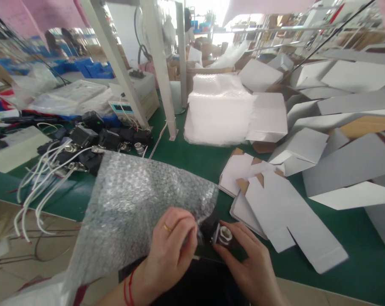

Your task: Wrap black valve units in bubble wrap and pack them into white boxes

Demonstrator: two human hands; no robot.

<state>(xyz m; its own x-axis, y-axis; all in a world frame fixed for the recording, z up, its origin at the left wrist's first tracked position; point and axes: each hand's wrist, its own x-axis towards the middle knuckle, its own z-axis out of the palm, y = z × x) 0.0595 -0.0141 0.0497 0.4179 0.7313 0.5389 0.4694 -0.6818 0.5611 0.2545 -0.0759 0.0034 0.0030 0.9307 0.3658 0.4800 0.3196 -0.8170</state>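
Note:
A sheet of bubble wrap (141, 191) lies across the front of the table, its left end hanging past the edge. On its right end sits a black boxy device (209, 227) with a silver threaded metal fitting (225, 235) pointing right. My right hand (250, 255) grips the device at the fitting end, thumb and fingers on either side. My left hand (173, 242), with a ring and a red string bracelet, is closed on the wrap's near edge beside the device. Its fingertips are partly hidden.
Several black devices with white cables (84, 148) are heaped at left. A stack of bubble-wrap sheets (219, 110) stands behind. Flat white cartons (275, 208) lie at right, near folded white boxes (348, 165). A metal post (162, 63) rises from the green table (186, 159).

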